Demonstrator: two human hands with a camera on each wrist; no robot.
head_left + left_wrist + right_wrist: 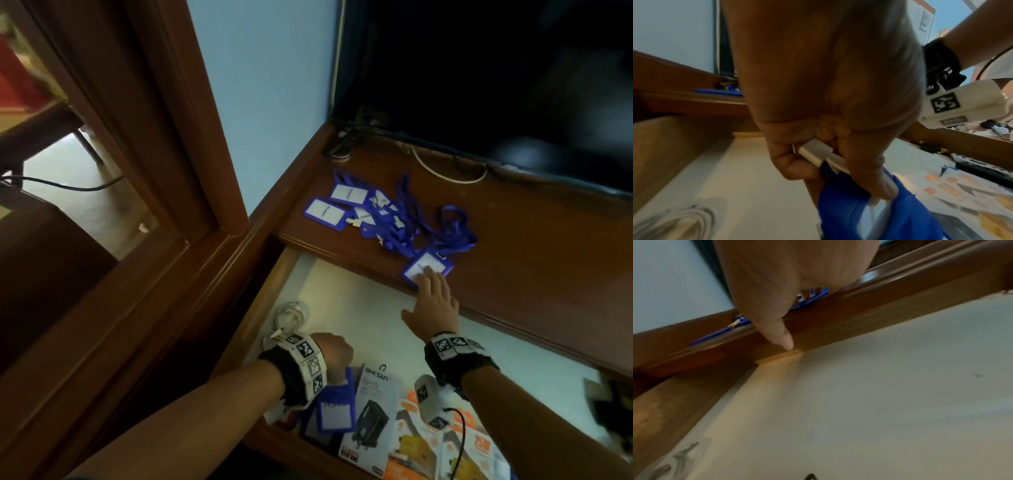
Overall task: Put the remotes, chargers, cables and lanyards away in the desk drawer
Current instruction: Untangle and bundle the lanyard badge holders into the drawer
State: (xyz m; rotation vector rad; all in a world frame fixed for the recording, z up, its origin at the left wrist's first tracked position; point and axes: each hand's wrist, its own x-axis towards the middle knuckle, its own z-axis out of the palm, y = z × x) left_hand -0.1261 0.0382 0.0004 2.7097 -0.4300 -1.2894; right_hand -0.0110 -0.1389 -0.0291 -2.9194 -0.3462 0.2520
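Note:
A heap of blue lanyards [383,216] with white-windowed badge holders lies on the brown desk top [531,246]. One badge holder [428,267] sits at the desk's front edge, and my right hand [431,294] [789,316] touches it with straight fingers. Below, the drawer [359,308] stands open. My left hand [337,353] [818,162] hovers over its left part, fingers curled round a blue badge holder [334,411] [879,214] and a flat white piece [818,152]. A coiled white cable [289,317] [684,222] lies in the drawer's left corner.
Product boxes [373,407] and orange packets [428,445] fill the drawer's front. Dark items [609,407] lie at its right end. A big dark screen [479,85] stands at the back of the desk, with a white cord [448,171] under it. A wooden frame [154,171] borders the left.

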